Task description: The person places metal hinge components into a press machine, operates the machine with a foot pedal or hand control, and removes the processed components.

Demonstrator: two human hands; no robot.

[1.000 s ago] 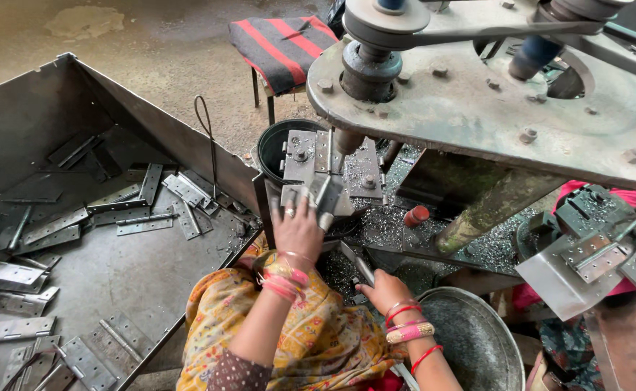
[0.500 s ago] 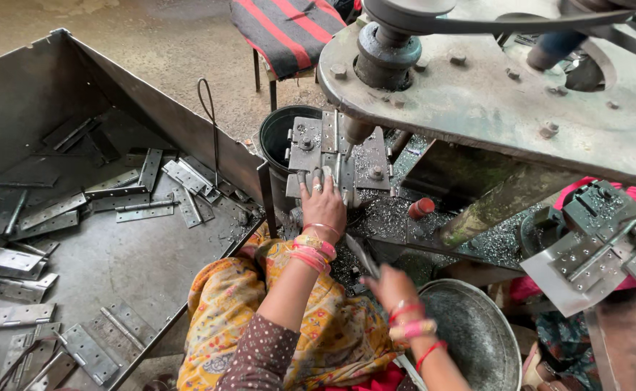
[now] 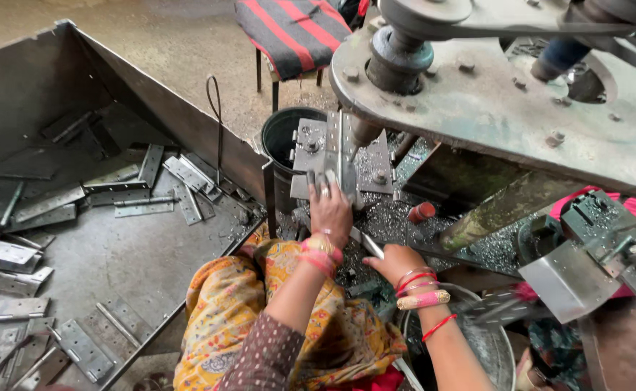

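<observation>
A big grey machine frame (image 3: pixel 506 108) with a round spindle is seen at top right; it overhangs the work spot, so little room is left above the hands. At left, a large open metal bin (image 3: pixel 108 246) is placed, w/ steel walls on the far and right sides; many flat hinge pieces (image 3: pixel 137 195) are scattered inside, and bare floor is left between them. A black bucket (image 3: pixel 282 137) is standing behind the jig, and a round metal bowl (image 3: pixel 488 347) is seen at lower right.

The jig plate (image 3: pixel 307 148) w/ bolts is set under the spindle. On it a long metal hinge strip (image 3: pixel 343 156) is held; its long axis runs approx. away from the person, pointing up toward the spindle, and it stands on edge betw. the jig blocks.

The left hand (image 3: pixel 330 206) is laid on the near end of the strip, fingers (image 3: pixel 323 190) stretched and only narrowly spread, pressing it against the jig; a full grasp around it cannot be told. The right hand (image 3: pixel 394 262) is lower and to the right, near the bowl rim, fingers curled half closed around a thin metal rod (image 3: pixel 367 245) that points up-left; how tight the hold is cannot be told.

Metal chips are spread on the bench to the right of the jig, beside a small red cylinder (image 3: pixel 421 212).
</observation>
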